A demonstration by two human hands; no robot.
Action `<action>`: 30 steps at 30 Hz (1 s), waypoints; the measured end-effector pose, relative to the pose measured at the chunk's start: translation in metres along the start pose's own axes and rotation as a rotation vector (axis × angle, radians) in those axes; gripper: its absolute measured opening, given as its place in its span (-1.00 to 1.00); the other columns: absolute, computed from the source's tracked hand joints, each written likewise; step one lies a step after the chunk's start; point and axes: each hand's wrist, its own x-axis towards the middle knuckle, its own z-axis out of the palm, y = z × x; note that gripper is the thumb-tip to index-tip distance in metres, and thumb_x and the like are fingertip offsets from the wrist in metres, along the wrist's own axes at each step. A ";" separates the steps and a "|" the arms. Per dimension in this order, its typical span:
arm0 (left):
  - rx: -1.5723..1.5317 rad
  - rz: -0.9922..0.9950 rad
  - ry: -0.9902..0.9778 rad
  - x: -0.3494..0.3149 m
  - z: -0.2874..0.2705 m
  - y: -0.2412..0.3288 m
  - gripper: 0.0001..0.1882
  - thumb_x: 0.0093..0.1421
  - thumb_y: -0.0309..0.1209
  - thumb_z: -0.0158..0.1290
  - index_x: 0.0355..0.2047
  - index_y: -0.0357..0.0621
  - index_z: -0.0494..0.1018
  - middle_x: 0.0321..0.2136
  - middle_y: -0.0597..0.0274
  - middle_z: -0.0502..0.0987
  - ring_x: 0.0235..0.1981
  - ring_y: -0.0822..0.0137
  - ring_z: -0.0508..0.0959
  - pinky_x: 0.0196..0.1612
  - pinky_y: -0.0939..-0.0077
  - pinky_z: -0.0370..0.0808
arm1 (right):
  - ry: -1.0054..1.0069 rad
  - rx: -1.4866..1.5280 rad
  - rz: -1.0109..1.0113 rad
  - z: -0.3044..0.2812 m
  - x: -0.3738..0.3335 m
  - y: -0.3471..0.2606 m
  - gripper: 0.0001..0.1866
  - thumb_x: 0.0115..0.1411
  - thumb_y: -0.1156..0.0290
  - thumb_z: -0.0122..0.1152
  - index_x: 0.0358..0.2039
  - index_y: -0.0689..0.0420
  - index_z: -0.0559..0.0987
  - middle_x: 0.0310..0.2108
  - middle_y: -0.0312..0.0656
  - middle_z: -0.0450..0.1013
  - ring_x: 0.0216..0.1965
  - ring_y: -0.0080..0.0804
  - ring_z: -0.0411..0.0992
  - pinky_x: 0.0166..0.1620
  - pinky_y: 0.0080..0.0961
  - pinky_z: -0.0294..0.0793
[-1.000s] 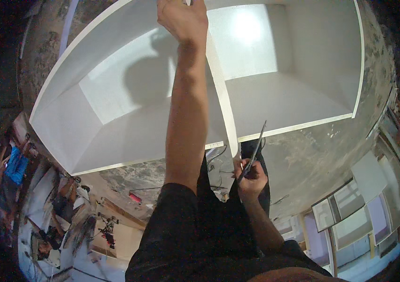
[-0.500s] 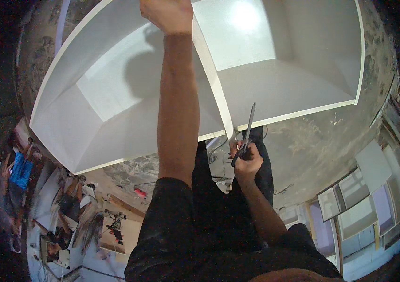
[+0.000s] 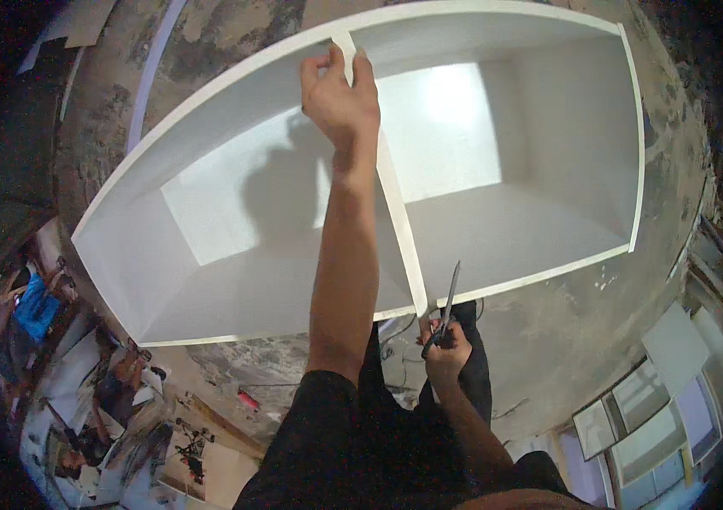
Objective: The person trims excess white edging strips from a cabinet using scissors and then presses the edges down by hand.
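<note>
A white open cabinet carcass (image 3: 540,204) lies in front of me, with a divider (image 3: 397,212) running from its far edge to its near edge. At the divider's far end my left hand (image 3: 340,102) has thumb and curled fingers on both sides of the pale front edge. My right hand (image 3: 448,353) is closed around dark-handled scissors (image 3: 453,289), blades pointing up and away, beside the near end of the divider. A short pale strip (image 3: 423,320) hangs from that end down to my right fingers; whether they pinch it I cannot tell.
Stained concrete floor (image 3: 548,340) surrounds the cabinet. White panels and frames (image 3: 650,425) stand at the right. Other people (image 3: 119,387) and scattered boards are at the left, near a small red object (image 3: 248,399). Cables (image 3: 395,344) lie by my legs.
The cabinet now sits lower in view, with its far edge showing. My left hand appears at the divider's far end, fingers visible. My right hand still holds the scissors near the divider's near end.
</note>
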 end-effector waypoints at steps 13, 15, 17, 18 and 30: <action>-0.231 -0.404 0.002 0.010 -0.014 0.023 -0.64 -0.06 -0.40 0.35 -0.30 -0.42 0.57 -0.42 0.24 0.53 -0.58 0.51 0.42 -0.46 0.66 0.38 | -0.025 -0.074 -0.139 -0.004 0.003 0.010 -0.83 0.06 0.63 0.29 -0.39 0.26 0.44 -0.47 -0.22 0.47 -0.51 -0.53 0.50 -0.43 -0.52 0.60; -0.285 -0.471 0.035 0.014 -0.012 0.019 -0.66 -0.07 -0.43 0.36 -0.32 -0.41 0.58 -0.42 0.21 0.56 -0.55 0.47 0.46 -0.39 0.64 0.41 | -0.042 -0.053 -0.136 -0.005 0.004 0.001 -0.85 0.06 0.64 0.28 -0.41 0.26 0.45 -0.48 -0.22 0.48 -0.50 -0.52 0.50 -0.42 -0.51 0.60; -0.362 -0.513 0.071 0.020 -0.010 0.014 -0.68 -0.09 -0.46 0.36 -0.34 -0.41 0.59 -0.42 0.18 0.58 -0.50 0.42 0.51 -0.29 0.60 0.44 | -0.062 -0.017 -0.117 -0.005 0.006 -0.007 -0.86 0.06 0.66 0.26 -0.42 0.27 0.45 -0.48 -0.21 0.48 -0.50 -0.51 0.50 -0.40 -0.49 0.61; -0.432 -0.615 0.084 0.022 -0.008 0.014 -0.69 -0.11 -0.48 0.37 -0.36 -0.41 0.58 -0.42 0.15 0.58 -0.47 0.38 0.52 -0.25 0.57 0.44 | -0.054 -0.021 -0.123 -0.005 0.006 -0.007 -0.87 0.06 0.67 0.25 -0.43 0.27 0.45 -0.48 -0.21 0.48 -0.50 -0.51 0.50 -0.40 -0.48 0.61; -0.665 -0.829 0.179 0.043 0.006 0.016 -0.74 -0.16 -0.46 0.41 -0.64 -0.33 0.51 -0.57 0.14 0.57 -0.53 0.37 0.51 -0.35 0.50 0.45 | -0.059 -0.214 -0.118 -0.010 0.007 -0.014 -0.84 0.02 0.63 0.29 -0.51 0.20 0.45 -0.52 -0.28 0.50 -0.48 -0.62 0.46 -0.40 -0.60 0.50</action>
